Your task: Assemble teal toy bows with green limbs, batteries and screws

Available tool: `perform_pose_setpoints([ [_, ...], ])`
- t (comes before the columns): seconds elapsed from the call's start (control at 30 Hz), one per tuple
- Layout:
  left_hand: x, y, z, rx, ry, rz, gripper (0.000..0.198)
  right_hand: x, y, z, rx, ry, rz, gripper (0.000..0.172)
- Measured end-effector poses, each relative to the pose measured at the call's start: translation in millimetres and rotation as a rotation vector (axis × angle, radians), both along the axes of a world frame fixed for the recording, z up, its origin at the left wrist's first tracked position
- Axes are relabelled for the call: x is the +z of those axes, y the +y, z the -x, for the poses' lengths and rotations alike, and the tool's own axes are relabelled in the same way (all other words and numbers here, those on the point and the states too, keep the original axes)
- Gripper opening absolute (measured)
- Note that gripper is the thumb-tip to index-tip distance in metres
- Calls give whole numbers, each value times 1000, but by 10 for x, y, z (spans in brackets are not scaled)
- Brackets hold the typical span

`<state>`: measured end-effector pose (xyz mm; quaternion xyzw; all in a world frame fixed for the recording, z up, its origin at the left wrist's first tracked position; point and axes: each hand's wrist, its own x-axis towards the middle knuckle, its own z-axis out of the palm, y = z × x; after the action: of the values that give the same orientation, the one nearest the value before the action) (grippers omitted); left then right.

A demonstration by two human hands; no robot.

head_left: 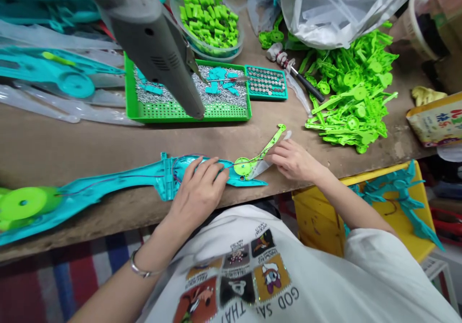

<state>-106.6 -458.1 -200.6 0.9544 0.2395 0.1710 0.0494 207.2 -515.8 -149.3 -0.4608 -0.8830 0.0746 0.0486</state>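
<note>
A long turquoise plastic shell (pixel 119 178) lies along the bench's front edge, with thin wires running inside it. My left hand (pixel 200 186) is bent over its right part, fingers across the top, holding it against the bench. At the shell's right end sits a lime-green arm with a round hub (pixel 244 167), slanting up to the right. Beside that arm is a translucent plastic strip (pixel 260 169). My right hand (pixel 296 161) is closed with its fingertips on the strip, close to the wire; the exact pinch is partly hidden. A lime-green disc part (pixel 27 202) sits in the shell's left end.
A grey power-tool body (pixel 155 48) hangs over a green tray (pixel 187 116) of screws. Behind are a tub of green pieces (pixel 209 19) and a turquoise tray (pixel 267 83) of small round metal parts. Green arms (pixel 355 96) pile at right, near a black-handled tool (pixel 306 83). A yellow bin (pixel 317 212) stands below.
</note>
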Motion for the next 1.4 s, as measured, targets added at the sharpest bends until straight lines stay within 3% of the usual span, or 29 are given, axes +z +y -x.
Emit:
perform_pose_setpoints([
  [0.5,27,12,-10,13,-70,53,23,24,82,-35,34,-97,39,28],
  [0.67,115,-113,-297,15,-194,157,32,-40,92,-45,30,-83,21,27],
  [0.8,81,-223,-563,-15,-175,232,47,-42,42,-46,-46,65,28,32],
  [0.9,-9,-245,-629,-9,-172,271,40,-61,-37,-129,-270,255,-3,36],
  [1.0,-96,-237,-617,-8,-209,269,38,-159,-82,-285,-721,463,-34,29],
  [1.1,-144,-232,-601,-17,-238,239,43,-293,-34,-410,-1100,682,164,24],
  [1.23,-159,-230,-598,-38,-223,225,52,-363,127,-401,-1278,952,461,17],
  [1.4,-215,-208,-575,-66,-248,215,56,-314,276,-309,-1330,1096,520,8],
])
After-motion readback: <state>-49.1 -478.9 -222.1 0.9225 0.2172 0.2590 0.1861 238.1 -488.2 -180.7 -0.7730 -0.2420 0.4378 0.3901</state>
